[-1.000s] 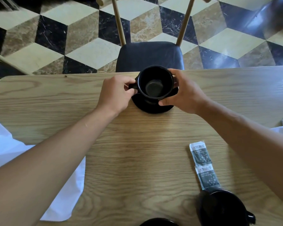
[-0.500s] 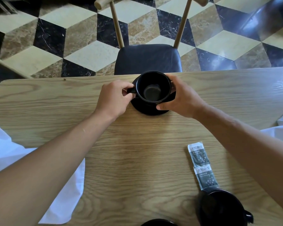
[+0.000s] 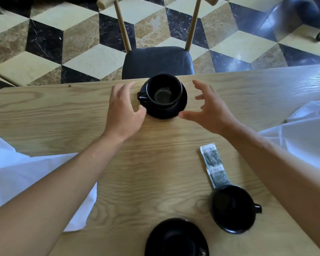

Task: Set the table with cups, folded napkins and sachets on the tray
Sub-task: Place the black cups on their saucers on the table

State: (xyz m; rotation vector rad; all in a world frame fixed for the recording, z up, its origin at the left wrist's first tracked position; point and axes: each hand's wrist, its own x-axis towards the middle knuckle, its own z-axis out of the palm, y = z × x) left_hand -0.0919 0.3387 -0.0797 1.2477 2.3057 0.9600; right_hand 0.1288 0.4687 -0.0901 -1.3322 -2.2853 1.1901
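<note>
Cup [image 3: 163,92] and saucer [image 3: 171,112] sit together at the far edge of the table [image 3: 63,111], squarely in front of the chair [image 3: 157,61], which reads as a finished place setting for whoever sits there; the cup's handle points to the person's left. The left hand [image 3: 123,112] hovers just beside the saucer with relaxed, loosely bent fingers, its thumb near the saucer's rim, whether touching I cannot tell, and it holds nothing. The right hand [image 3: 210,111] is spread wide, fingers apart and empty, thumb tip just beside the saucer's right edge. Nearer the person, a pair of joined sachets [image 3: 213,164] lies flat on the wood, its near end hidden behind a second black cup [image 3: 233,209], which stands without a saucer. A spare saucer [image 3: 175,237] waits at the near edge, likely meant for that cup. White cloth [image 3: 26,174] lies on the left, and more white cloth [image 3: 303,132] on the right; whether these are the napkins is unclear, and none looks folded. No tray is in view. The right forearm passes close beside the sachets and the second cup, so a careless sweep could knock them.
</note>
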